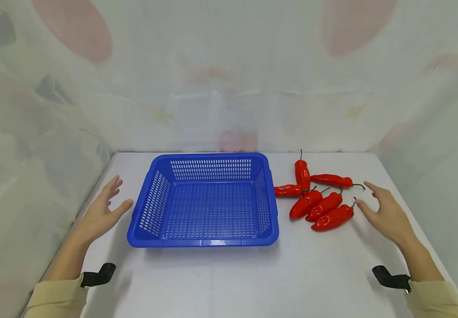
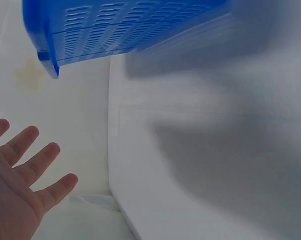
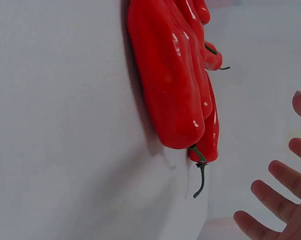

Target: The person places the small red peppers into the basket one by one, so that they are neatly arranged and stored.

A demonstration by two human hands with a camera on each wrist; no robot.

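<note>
A blue plastic basket with slotted walls stands on the white table, with nothing in it. To its right lie several red chili peppers in a loose cluster, green stems attached. My left hand hovers left of the basket, fingers spread and apart from it; the left wrist view shows the basket's side wall beyond the spread fingers. On the other side, my right hand is held just right of the peppers, its fingers extended and holding nothing. A large pepper fills the middle of the right wrist view.
The white table extends in front of the basket and peppers. Pale printed curtains enclose the back and both sides. Black wrist-worn devices sit at both sleeve cuffs.
</note>
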